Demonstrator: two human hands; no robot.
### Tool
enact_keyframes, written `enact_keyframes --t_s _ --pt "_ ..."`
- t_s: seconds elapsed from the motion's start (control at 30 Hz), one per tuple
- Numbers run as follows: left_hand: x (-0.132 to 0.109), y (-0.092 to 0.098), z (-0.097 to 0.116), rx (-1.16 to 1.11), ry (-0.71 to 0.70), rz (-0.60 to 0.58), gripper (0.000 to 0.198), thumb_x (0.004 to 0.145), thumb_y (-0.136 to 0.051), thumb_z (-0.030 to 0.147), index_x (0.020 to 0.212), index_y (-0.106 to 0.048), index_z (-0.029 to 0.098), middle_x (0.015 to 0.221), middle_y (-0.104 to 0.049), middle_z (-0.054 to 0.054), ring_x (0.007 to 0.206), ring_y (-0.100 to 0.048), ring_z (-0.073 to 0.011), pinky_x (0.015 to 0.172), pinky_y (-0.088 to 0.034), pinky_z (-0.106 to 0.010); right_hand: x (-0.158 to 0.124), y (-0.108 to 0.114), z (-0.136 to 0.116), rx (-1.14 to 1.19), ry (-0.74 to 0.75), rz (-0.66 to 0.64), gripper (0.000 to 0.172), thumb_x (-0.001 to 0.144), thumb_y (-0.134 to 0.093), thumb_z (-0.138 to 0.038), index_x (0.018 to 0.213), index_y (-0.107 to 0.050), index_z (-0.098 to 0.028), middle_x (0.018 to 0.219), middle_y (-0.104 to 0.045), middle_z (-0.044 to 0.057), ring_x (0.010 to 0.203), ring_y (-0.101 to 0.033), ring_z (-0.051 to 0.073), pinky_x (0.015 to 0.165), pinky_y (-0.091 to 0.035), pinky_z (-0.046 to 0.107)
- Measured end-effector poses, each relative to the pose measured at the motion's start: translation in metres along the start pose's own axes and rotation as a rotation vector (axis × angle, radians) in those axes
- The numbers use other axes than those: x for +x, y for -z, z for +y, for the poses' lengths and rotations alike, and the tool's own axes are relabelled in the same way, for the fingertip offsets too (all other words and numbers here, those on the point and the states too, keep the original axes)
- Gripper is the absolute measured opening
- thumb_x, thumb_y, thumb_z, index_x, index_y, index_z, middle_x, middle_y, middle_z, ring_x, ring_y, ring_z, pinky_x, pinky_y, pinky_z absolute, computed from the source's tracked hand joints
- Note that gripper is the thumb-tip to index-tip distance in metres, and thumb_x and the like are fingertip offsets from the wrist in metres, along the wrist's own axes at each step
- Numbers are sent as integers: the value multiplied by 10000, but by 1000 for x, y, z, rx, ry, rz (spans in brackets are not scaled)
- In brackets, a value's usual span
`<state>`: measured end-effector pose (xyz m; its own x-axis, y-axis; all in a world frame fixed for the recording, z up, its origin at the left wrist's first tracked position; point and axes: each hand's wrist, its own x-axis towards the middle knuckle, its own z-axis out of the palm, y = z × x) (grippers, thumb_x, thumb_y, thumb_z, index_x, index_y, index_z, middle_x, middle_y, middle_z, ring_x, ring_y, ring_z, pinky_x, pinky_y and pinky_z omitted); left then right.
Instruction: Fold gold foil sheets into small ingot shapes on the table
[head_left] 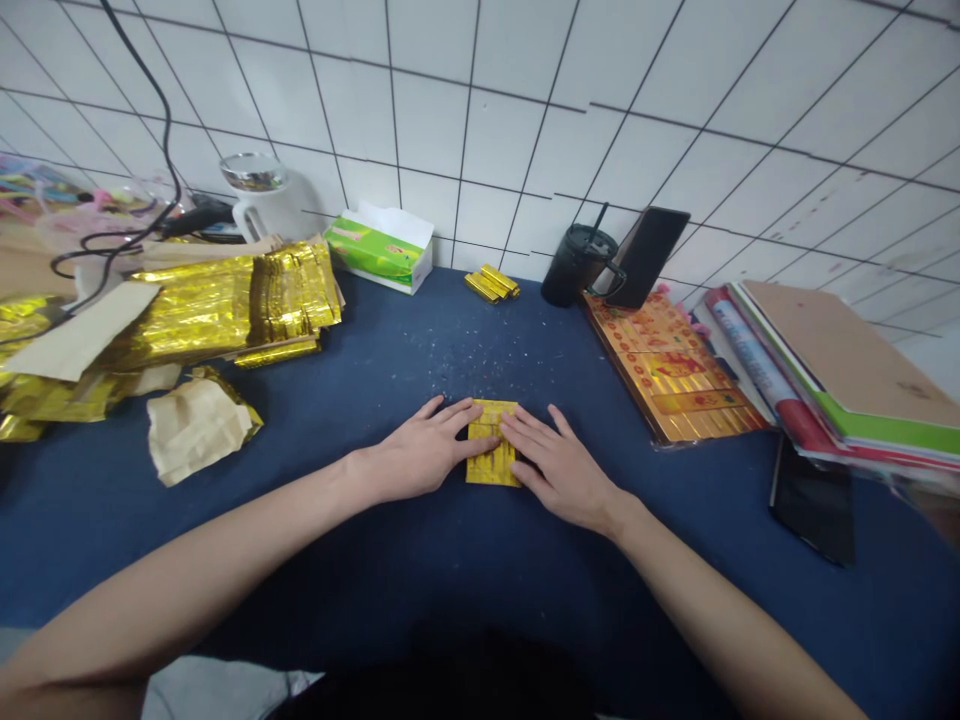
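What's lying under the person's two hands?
A folded gold foil paper sits under the left hand and right hand on the navy tabletop; its middle, covered by the fingers, cannot be seen.

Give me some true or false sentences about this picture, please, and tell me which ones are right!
1. The left hand and right hand both touch the gold foil paper. True.
2. The white mug is in the left hand. False: it stands near the wall, away from both hands.
3. The green tissue box is right of the black cup. False: it is left of it.
4. A black phone lies right of the right hand. True.
5. The table cover is red. False: it is dark blue.
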<state>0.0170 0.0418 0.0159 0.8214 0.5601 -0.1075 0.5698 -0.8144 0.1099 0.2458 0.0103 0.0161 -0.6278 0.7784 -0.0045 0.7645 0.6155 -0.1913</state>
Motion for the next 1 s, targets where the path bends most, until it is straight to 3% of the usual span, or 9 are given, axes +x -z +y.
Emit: enact_keyframes --t_s 0.17,0.37,0.57,0.77,0.87,1.0 --pt "1 0 0 -9 -3 -6 635 765 -412 41 1326 -313 323 1424 -269 -84 1321 -189 -258 1034 -187 -470 6 9 -3 58 -18 -47 445 912 -295 -387 1318 -365 -217 1349 -417 53 1277 -310 213 1044 -132 557" --pt "1 -5 -2 -21 -17 36 604 783 -407 63 1325 -303 310 1420 -270 -86 1318 -196 -261 1031 -195 -475 14 7 -12 74 -5 -51 576 893 -272 -497 1348 -304 -146 1411 -296 82 1310 -230 210 1065 -126 513" --pt "0 -6 -1 -30 -22 46 584 774 -415 62 1304 -335 292 1400 -303 -97 1311 -218 -259 1026 -211 -479 15 -3 -12 87 -31 -116 558 899 -250 -493 1345 -314 -163 1413 -298 63 1311 -229 203 1067 -107 517" --pt "0 -7 -3 -49 -18 72 525 812 -399 95 1293 -353 300 1412 -284 -80 1310 -218 -253 1027 -205 -479 19 11 -8 133 -11 -80 544 881 -351 -466 1348 -312 -191 1410 -315 75 1301 -254 227 1053 -141 533" --pt "0 -7 -4 -50 -21 43 524 802 -433 114 1290 -368 292 1416 -278 -87 1314 -204 -262 1030 -194 -478 -14 -2 -21 108 78 4 492 882 -405 -376 1339 -329 -210 1378 -381 77 1280 -297 230 1046 -179 530" --pt "0 -5 -3 -57 -12 42 553 807 -436 124 1309 -335 333 1417 -269 -88 1312 -213 -262 1028 -196 -475 -113 -67 -76 128 602 -64 333 909 -361 -320 1229 -425 -388 1236 -509 -26 1168 -432 159 954 -385 390"
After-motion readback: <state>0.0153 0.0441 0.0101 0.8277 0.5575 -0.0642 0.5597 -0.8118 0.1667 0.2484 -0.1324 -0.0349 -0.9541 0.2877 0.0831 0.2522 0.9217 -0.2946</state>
